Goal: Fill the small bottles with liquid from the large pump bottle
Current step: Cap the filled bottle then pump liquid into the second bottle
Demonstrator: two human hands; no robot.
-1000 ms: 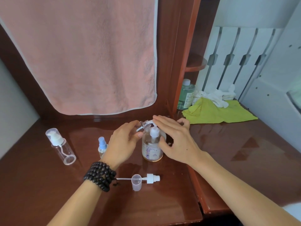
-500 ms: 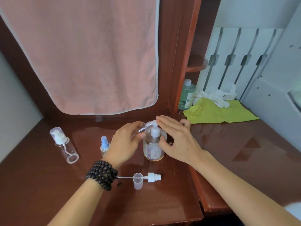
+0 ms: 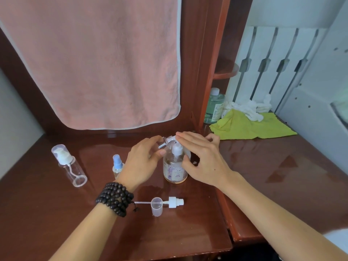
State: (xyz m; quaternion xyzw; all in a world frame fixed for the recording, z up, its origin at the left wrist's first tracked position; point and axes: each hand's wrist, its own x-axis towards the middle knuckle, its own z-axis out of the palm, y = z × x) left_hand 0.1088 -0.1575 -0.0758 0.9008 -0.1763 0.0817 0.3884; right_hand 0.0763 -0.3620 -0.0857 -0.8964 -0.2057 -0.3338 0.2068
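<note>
Left hand (image 3: pixel 143 162) pinches small clear bottle (image 3: pixel 165 143), tilted, mouth at pump spout. Right hand (image 3: pixel 201 159) fingers straight, flat on pump head of large pump bottle (image 3: pixel 175 166).

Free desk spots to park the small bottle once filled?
Bare wood right of the right hand, below the green cloth. Also between the lying bottle and the loose pump. Crowded around the pump bottle and spray bottle.

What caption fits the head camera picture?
Left hand holds a small bottle at the pump bottle spout; right hand presses the pump.
</note>
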